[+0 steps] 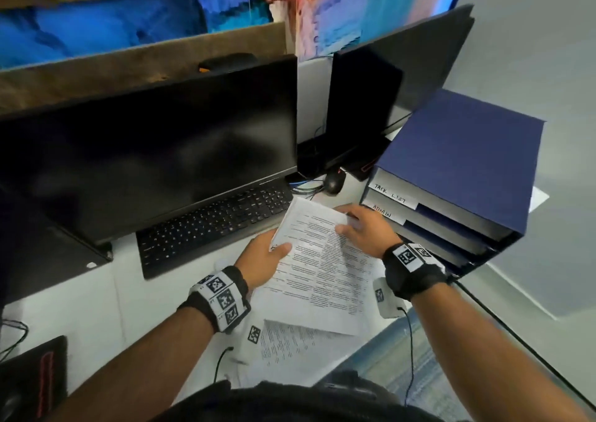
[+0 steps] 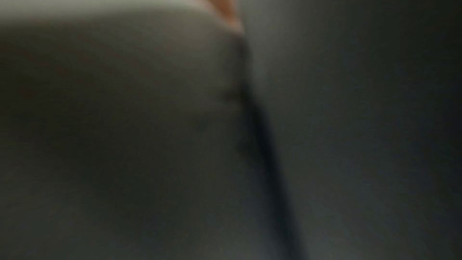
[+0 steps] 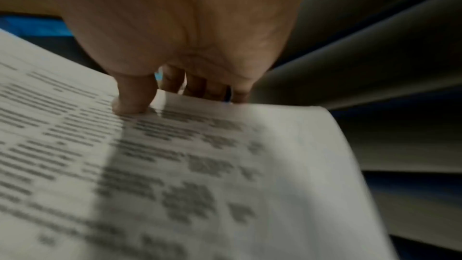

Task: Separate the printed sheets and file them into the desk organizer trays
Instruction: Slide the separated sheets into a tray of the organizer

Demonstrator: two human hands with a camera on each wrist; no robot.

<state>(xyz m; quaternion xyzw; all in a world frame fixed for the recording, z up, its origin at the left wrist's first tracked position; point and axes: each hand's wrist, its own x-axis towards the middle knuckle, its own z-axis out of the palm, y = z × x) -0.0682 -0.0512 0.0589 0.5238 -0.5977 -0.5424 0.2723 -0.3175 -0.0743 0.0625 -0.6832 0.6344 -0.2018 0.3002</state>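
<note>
A printed sheet is held up over the desk between both hands. My left hand pinches its left edge, thumb on top. My right hand grips its upper right corner; in the right wrist view the thumb presses the printed sheet from above with the fingers behind the edge. More printed sheets lie on the desk below. The blue desk organizer stands at the right, its grey trays labelled "TASK LIST" and "ADMIN". The left wrist view is dark and blurred.
A black keyboard and monitor stand left of the paper, with a second monitor and a mouse behind. Cables trail from both wrists. The desk edge runs diagonally at lower right.
</note>
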